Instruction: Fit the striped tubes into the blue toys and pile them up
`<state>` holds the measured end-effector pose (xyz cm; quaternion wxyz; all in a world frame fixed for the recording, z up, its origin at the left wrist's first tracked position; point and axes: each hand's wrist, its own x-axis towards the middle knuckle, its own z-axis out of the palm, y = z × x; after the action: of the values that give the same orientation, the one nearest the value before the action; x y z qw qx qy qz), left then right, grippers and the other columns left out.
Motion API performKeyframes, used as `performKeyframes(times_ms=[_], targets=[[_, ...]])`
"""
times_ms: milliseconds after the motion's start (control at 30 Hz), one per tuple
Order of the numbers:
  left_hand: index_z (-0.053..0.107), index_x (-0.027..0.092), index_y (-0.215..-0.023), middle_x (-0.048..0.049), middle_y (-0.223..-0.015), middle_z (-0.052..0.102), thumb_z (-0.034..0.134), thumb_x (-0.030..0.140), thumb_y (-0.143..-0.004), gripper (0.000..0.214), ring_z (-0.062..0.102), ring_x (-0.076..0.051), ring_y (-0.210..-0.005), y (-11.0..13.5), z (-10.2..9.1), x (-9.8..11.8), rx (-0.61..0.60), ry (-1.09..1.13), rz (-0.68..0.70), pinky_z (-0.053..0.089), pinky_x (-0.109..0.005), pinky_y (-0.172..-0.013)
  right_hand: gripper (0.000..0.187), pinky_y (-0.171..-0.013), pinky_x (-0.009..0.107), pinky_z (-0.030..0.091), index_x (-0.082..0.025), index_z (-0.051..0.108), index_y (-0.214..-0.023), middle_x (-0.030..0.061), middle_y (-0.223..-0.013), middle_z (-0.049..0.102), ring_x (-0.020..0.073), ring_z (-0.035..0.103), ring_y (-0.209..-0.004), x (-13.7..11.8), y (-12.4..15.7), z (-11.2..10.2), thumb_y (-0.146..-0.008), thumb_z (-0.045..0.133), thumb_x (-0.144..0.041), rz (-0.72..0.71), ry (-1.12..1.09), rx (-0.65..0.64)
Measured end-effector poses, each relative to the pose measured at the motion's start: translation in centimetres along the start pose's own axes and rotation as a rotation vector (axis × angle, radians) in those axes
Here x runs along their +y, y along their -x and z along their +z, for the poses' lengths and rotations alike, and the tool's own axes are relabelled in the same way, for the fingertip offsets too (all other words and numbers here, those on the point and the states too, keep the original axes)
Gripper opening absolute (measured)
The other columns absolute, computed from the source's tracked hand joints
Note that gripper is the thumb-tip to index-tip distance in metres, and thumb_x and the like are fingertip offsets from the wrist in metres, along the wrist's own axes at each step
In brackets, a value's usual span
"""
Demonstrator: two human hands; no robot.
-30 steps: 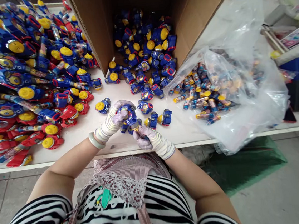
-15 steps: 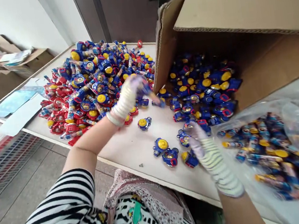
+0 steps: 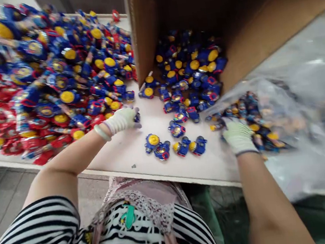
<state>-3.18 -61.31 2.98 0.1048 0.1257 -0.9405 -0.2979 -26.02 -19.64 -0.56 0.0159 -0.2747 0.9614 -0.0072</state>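
Observation:
My left hand (image 3: 123,120), in a white knit glove, pinches a small blue toy piece (image 3: 136,118) at the edge of a big heap of blue, red and yellow toys (image 3: 58,79). My right hand (image 3: 238,137), in a pale green glove, is at the mouth of a clear plastic bag (image 3: 303,94), among blurred candy-like tubes (image 3: 253,123). Its grip is hidden by blur. Between my hands lie several blue toys with yellow tops (image 3: 153,142), apart from both hands. More of them fill an open cardboard carton (image 3: 187,60).
The white table's front edge (image 3: 127,177) runs close to my body, with the tiled floor (image 3: 8,186) below it. The carton's tall wall (image 3: 140,26) stands between the heap and the bag. A green mat (image 3: 220,217) lies under the table's right side.
My hands have moved apart from the toy they shared. The right hand has gone right to the bag, the left stays near the heap. The view has swung from far left back toward the table.

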Motion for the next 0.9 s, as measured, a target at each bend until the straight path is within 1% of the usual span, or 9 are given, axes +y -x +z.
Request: performKeyframes(times_ms=[100,167,300,367,467,567,633,800,900], targets=[[0.064,0.012,-0.117,-0.0182,-0.115,0.059,0.079,0.031,-0.074,0.049,0.063,-0.036,-0.101,3.7,3.3,0.0,-0.252,-0.266,-0.134,0.053,-0.051,-0.092,0.047,-0.095,0.054,0.048,-0.018,0.065,-0.134,0.0225,-0.132,0.063,0.0391,0.056,-0.119,-0.5,-0.3,-0.2,-0.089,0.051,-0.019,0.012,0.131,-0.107],[0.06,0.017,-0.126,-0.0177,-0.125,0.054,0.074,0.029,-0.078,0.052,0.06,-0.036,-0.11,4.6,4.1,-0.5,-0.247,-0.302,-0.149,0.051,-0.05,-0.096,0.048,-0.097,0.052,0.046,-0.021,0.064,-0.137,0.0197,-0.135,0.061,0.0372,0.053,-0.122,-0.6,0.1,-0.3,-0.089,0.053,-0.021,-0.018,0.189,-0.142],[0.055,0.017,-0.119,-0.011,-0.11,0.061,0.08,0.038,-0.069,0.06,0.065,-0.026,-0.096,4.9,4.4,0.2,-0.026,0.307,-0.232,0.055,-0.042,-0.089,0.04,-0.101,0.049,0.044,-0.02,0.069,-0.127,0.0164,-0.132,0.062,0.0351,0.049,-0.125,-1.2,1.7,-0.8,-0.092,0.051,-0.026,-0.072,0.197,-0.102],[0.056,0.015,-0.112,-0.0079,-0.096,0.064,0.076,0.046,-0.072,0.054,0.065,-0.021,-0.081,4.9,4.3,1.9,-0.028,0.631,-0.244,0.056,-0.036,-0.075,0.04,-0.1,0.048,0.045,-0.015,0.067,-0.126,0.0181,-0.129,0.064,0.0352,0.053,-0.123,-2.5,2.8,-1.3,-0.092,0.051,-0.028,-0.052,0.106,-0.023],[0.062,0.013,-0.104,-0.0071,-0.089,0.064,0.063,0.05,-0.083,0.043,0.063,-0.018,-0.071,4.7,4.7,4.9,-0.102,0.862,-0.119,0.052,-0.029,-0.064,0.043,-0.093,0.043,0.051,-0.012,0.062,-0.132,0.0183,-0.12,0.07,0.0318,0.064,-0.109,-6.2,5.0,-2.8,-0.095,0.046,-0.028,-0.146,-0.127,0.02],[0.066,0.013,-0.102,-0.0081,-0.095,0.065,0.059,0.046,-0.086,0.037,0.061,-0.017,-0.077,4.2,5.1,6.9,-0.148,0.859,0.01,0.05,-0.027,-0.066,0.042,-0.093,0.04,0.052,-0.014,0.06,-0.133,0.0159,-0.122,0.071,0.0294,0.067,-0.107,-10.9,7.4,-4.6,-0.098,0.044,-0.029,-0.392,-0.281,0.027],[0.067,0.013,-0.1,-0.0077,-0.095,0.065,0.058,0.043,-0.087,0.033,0.06,-0.017,-0.08,3.9,5.1,7.5,-0.204,0.823,0.082,0.05,-0.027,-0.07,0.041,-0.091,0.039,0.052,-0.014,0.061,-0.133,0.0161,-0.122,0.071,0.0292,0.068,-0.105,-13.3,8.5,-5.4,-0.098,0.046,-0.031,-0.47,-0.278,0.022],[0.065,0.015,-0.097,-0.0051,-0.09,0.062,0.056,0.039,-0.091,0.026,0.058,-0.018,-0.081,3.3,3.8,7.8,-0.343,0.741,0.264,0.048,-0.03,-0.078,0.045,-0.084,0.039,0.051,-0.011,0.062,-0.131,0.0194,-0.115,0.073,0.0308,0.069,-0.098,-15.5,9.2,-5.2,-0.1,0.05,-0.04,-0.479,-0.209,-0.043],[0.065,0.018,-0.096,-0.0058,-0.092,0.063,0.055,0.035,-0.091,0.021,0.058,-0.019,-0.084,3.0,3.0,8.2,-0.399,0.69,0.436,0.049,-0.032,-0.08,0.05,-0.077,0.037,0.049,-0.012,0.07,-0.114,0.018,-0.101,0.075,0.0287,0.069,-0.087,-16.0,9.9,-3.9,-0.099,0.047,-0.054,-0.447,-0.405,-0.112]])
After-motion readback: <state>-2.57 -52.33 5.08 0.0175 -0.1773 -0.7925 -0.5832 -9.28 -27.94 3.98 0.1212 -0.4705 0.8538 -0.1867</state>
